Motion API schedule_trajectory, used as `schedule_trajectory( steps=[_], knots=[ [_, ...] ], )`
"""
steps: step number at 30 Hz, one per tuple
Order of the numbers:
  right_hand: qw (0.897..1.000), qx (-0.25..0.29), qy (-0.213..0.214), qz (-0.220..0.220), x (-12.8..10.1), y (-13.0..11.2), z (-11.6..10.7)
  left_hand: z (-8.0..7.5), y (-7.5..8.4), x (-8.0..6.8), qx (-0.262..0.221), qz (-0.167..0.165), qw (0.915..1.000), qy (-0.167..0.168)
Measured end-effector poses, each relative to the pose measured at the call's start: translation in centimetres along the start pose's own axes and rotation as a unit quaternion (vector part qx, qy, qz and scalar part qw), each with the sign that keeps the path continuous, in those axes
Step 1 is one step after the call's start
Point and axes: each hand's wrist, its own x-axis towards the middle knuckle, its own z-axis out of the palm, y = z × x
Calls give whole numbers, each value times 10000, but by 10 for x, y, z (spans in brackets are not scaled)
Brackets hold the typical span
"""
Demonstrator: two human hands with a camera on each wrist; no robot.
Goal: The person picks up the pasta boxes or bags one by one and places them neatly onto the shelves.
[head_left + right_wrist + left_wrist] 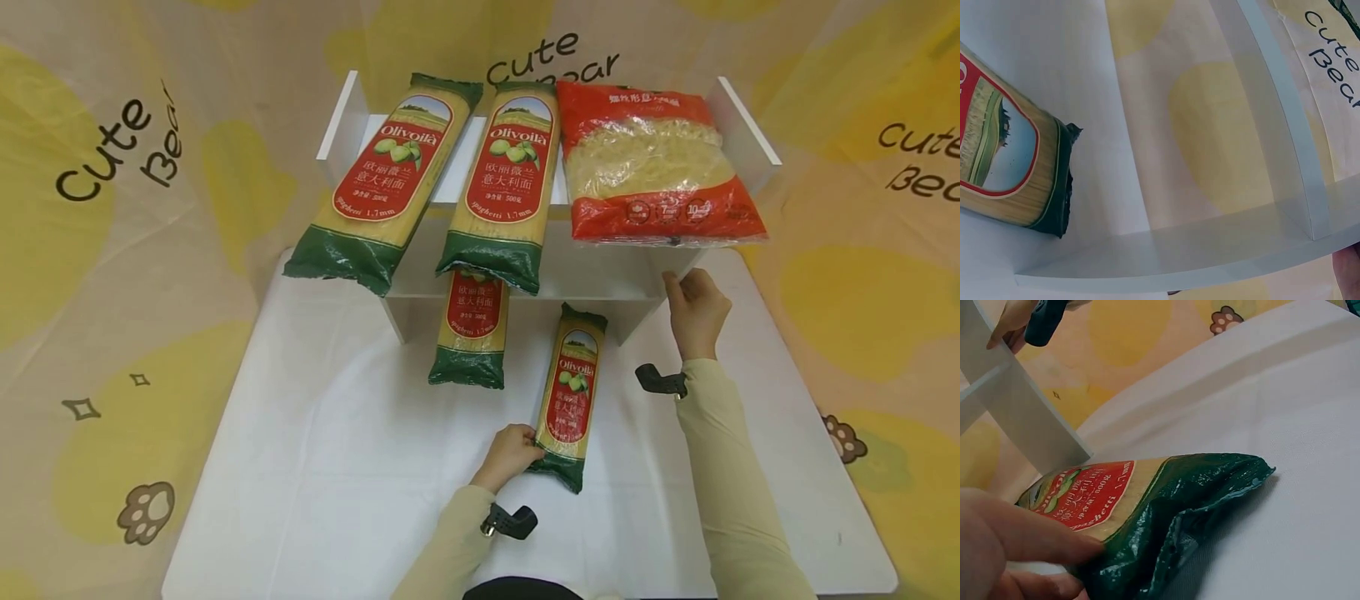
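Note:
My left hand [508,458] pinches the lower left edge of a spaghetti pack [573,383] with green ends and a red label, which lies on the white tabletop. In the left wrist view, fingers [1041,537] hold the side of this pack near its crumpled green end. My right hand [699,312] grips the right side panel of a white two-tier shelf [600,267]. Only a sliver of the right hand [1347,269] shows in the right wrist view, at the panel's outer side. The pack's far end [1054,181] appears there too.
Two spaghetti packs [393,171] and a red bag of spiral pasta [648,158] lie on the top tier. Another spaghetti pack [471,333] juts out from the lower tier. A patterned yellow cloth [247,183] surrounds the white table [322,467].

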Motion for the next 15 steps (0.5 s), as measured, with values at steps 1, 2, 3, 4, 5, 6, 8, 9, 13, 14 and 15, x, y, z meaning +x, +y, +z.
schedule_trajectory(
  steps=[1,2,3,4,5,6,8,9,13,14,15],
  knots=[
    [10000,-4,5,-10,0,0,0,1,0,0,-13,-23,10000,6],
    [10000,-18,10,-36,0,0,0,2,0,0,13,-64,10000,15],
    [10000,-23,14,-51,0,0,0,3,0,0,47,-102,9999,23],
    [10000,-30,17,-55,0,0,0,5,0,0,93,-132,9999,43],
    [10000,-32,13,-46,0,0,0,6,1,0,146,-169,9997,61],
    [10000,-44,5,-35,0,0,0,8,1,0,245,-171,9995,102],
    [10000,-43,-11,-3,0,-1,0,10,1,-1,489,-122,9986,173],
    [10000,-23,-12,8,0,-1,0,10,2,-1,587,-66,9980,203],
    [10000,44,-17,25,0,-1,1,10,2,-2,802,153,9965,151],
    [10000,34,-19,32,0,-1,1,10,2,-2,786,185,9967,105],
    [10000,37,-22,43,0,-1,1,10,2,-2,739,193,9971,42]
  ],
)
